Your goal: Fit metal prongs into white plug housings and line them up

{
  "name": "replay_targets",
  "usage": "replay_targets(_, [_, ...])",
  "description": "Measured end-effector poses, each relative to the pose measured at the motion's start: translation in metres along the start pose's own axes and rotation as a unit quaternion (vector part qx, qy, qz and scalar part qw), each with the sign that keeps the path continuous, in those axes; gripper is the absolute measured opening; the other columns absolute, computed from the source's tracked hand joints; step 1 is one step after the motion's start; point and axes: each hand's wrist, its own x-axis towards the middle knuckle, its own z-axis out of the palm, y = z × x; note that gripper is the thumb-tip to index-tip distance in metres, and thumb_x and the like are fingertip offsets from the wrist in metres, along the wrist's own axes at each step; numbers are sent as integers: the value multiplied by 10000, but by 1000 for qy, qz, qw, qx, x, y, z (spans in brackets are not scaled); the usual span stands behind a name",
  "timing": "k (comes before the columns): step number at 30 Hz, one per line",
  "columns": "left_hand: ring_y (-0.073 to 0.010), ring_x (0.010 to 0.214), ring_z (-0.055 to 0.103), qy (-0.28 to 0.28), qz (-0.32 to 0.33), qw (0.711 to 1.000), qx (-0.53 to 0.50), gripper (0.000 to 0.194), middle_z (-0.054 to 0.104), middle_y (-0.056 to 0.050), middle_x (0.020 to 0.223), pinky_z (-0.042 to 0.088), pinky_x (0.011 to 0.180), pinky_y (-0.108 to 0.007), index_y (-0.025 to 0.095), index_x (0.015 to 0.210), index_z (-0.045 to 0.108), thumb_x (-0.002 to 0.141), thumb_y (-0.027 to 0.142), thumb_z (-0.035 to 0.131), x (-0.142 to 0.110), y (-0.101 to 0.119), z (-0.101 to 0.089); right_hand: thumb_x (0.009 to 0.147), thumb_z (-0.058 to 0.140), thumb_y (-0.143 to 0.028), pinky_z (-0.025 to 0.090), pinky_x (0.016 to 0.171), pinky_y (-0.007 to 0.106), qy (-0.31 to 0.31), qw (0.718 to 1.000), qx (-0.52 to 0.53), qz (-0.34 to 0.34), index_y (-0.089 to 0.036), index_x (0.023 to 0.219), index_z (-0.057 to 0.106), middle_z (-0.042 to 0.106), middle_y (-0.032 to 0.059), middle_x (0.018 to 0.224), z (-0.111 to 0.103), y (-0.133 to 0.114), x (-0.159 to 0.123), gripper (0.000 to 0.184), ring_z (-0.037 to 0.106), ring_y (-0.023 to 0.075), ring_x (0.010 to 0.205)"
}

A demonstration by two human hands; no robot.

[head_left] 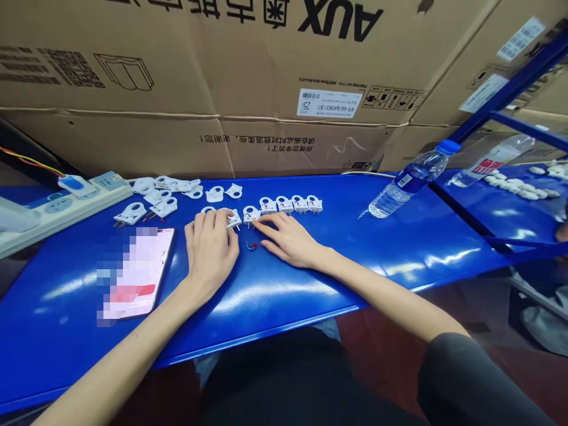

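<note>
My left hand (212,245) is closed, its bent fingers reaching over a white plug half with a ring-shaped grip (233,219). Those fingers partly hide another ring-topped plug half (207,210). Stretched out from the right, my right hand (290,241) has its thumb and index finger apart, and the index fingertip touches a white plug half (251,213) with metal pins. A row of several similar plug halves (284,205) lies just beyond that hand. Between my hands is a small red and black part (252,245), too small to name exactly.
A phone (142,272) lies left of my left hand. Loose white plug shells (165,188) are scattered behind it, beside a power strip (60,204). A water bottle (406,180) leans at the right near a blue metal frame (481,121). Cardboard boxes (266,71) stand behind the blue table (284,290).
</note>
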Motion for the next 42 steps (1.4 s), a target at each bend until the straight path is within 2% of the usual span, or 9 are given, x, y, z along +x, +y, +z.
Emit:
replay_targets(6, [-340,1051,604,12,8,1000,-11,256,698,-134,1107,424,900,-475,153,1163,621,982,208,449,0,3,-2,1095,461,-333,509,1057,517,-10,1000,-9,4,-187,1520,484,546,149,1498,0,0,1,450,481,300,1360])
replay_targets(11, [-343,1056,607,32,2,999,-16,230,710,-142,1127,428,929,-488,154,1141,618,975,202,465,0,4,-3,1109,386,-265,525,997,504,-25,998,-49,-29,-143,1518,487,516,125,1568,0,-4,0,439,473,314,1349])
replay_targets(14, [-333,1042,614,44,-2,999,-21,221,712,-139,1121,441,924,-484,159,1141,607,979,207,465,1,4,-4,1118,376,-309,527,1003,505,-31,998,-39,-35,-155,1548,456,495,106,1601,2,-5,0,464,465,310,1359])
replay_targets(21, [-324,1055,616,56,-5,998,-24,240,702,-125,1104,445,938,-480,157,1144,611,999,233,436,1,5,-4,1120,380,-377,524,1014,516,-33,999,-19,-29,-144,1556,447,492,133,1603,3,-3,3,499,449,309,1399])
replay_targets(28, [-322,1050,612,55,-4,998,-36,231,711,-131,1098,434,941,-475,165,1140,623,991,225,457,1,6,-3,1113,380,-464,520,1019,497,-32,998,-49,-8,-147,1544,464,492,123,1605,5,-10,10,542,482,320,1368])
replay_targets(36, [-335,1043,615,59,4,997,-53,227,716,-142,1092,439,932,-487,143,1140,616,983,217,471,0,6,1,1097,442,-437,516,1057,525,-10,1000,-8,15,-135,1552,440,496,165,1586,10,-16,16,546,481,327,1363])
replay_targets(42, [-289,987,643,85,14,988,-129,217,710,-112,1083,479,916,-465,181,1180,578,984,239,505,1,4,5,1065,530,-348,487,1125,474,65,996,57,29,-142,1518,468,589,150,1486,3,-9,10,500,524,290,1322])
